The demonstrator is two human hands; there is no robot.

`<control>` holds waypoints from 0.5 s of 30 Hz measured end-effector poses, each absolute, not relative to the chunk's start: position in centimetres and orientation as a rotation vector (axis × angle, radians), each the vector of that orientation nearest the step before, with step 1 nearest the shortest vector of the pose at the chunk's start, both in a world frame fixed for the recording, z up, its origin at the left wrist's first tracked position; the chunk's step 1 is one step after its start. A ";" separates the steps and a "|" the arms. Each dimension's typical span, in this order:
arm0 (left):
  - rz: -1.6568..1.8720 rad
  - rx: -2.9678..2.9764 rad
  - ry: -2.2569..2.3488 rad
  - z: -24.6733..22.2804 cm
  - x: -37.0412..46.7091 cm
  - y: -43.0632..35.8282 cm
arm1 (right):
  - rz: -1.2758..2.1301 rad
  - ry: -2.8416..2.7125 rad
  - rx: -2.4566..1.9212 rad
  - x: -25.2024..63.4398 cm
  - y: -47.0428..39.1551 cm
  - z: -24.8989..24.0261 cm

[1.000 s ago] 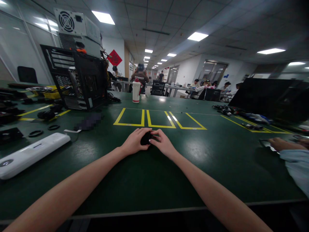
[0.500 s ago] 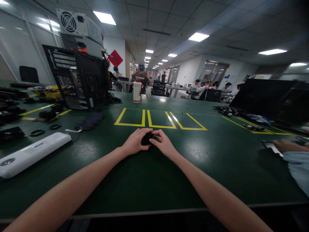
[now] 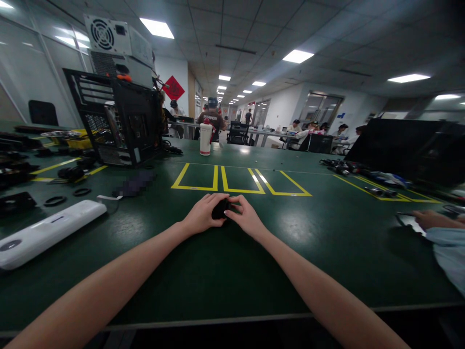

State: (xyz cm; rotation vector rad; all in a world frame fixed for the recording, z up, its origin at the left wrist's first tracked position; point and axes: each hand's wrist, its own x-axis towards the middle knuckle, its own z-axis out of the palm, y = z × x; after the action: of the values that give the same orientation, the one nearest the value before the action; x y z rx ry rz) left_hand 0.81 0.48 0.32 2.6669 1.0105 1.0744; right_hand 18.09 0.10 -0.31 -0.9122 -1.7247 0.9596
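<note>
The tabletop [image 3: 218, 281] is bare between the hands and its near edge, which runs below the forearms; bare green also lies either side of the wrists. The yellow tape [image 3: 243, 190] is just beyond the fingers, and the white device [image 3: 54, 232] lies well apart on the left. Both forearms reach in from the near corners and converge. The left hand [image 3: 217, 209] curls around the black part [image 3: 219, 209], thumb low, fingers over its top. The right hand [image 3: 232, 207] bends inward, thumb and fingertips pinching its right side, at the tabletop's middle.
</note>
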 end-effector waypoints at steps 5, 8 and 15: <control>1.072 2.653 1.019 0.4 0.8 0.4 | 0.954 -1.706 -0.885 18.0 0.0 -0.1; 1.071 2.648 1.019 0.4 0.7 0.4 | 0.964 -1.712 -0.885 17.9 -0.1 0.1; 1.072 2.652 1.014 0.4 0.7 0.4 | 1.007 -1.751 -0.925 18.0 -0.4 0.0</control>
State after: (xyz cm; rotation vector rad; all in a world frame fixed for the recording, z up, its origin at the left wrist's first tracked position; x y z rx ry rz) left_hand 0.67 0.37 0.41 2.6520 1.0135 1.0715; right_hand 18.05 -0.36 0.04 -0.9245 -1.7505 1.0067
